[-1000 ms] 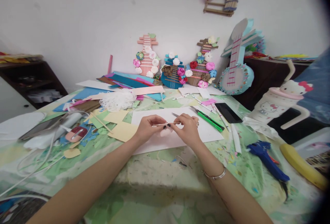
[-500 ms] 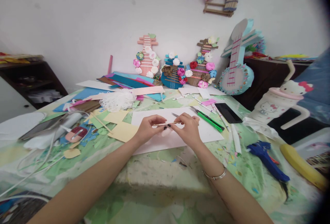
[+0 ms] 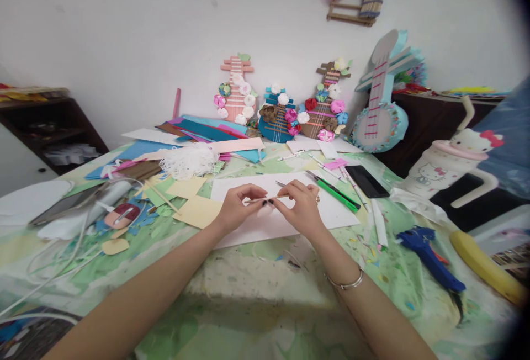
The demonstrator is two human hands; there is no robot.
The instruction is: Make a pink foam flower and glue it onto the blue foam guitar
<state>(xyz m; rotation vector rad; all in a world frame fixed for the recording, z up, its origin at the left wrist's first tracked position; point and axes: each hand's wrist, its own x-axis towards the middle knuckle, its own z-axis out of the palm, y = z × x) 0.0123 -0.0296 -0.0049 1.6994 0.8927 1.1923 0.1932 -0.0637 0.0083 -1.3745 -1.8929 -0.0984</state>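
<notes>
My left hand (image 3: 242,205) and my right hand (image 3: 301,205) meet above a white sheet (image 3: 232,233), both closed in a pinch. Between them runs a thin wooden stick (image 3: 252,201), lying roughly level across the fingertips. Below the two thumbs, a small pale paper piece (image 3: 265,213) hangs at the stick; its shape is blurred. A pointed grey tip (image 3: 280,184) shows beside my right index finger, and I cannot tell whether the hand holds it. A green utility knife (image 3: 337,193) lies on the sheet to the right of that hand.
Yellow paper (image 3: 194,212) and a white shredded bundle (image 3: 189,161) are on the left. To the right are a black phone (image 3: 366,181), a blue glue gun (image 3: 430,258) and a white tumbler (image 3: 445,169). Decorated paper instruments (image 3: 275,122) stand along the wall.
Both hands stay in nearly the same place. The fingers shift slightly around the stick, and the pale paper piece moves a little to the left.
</notes>
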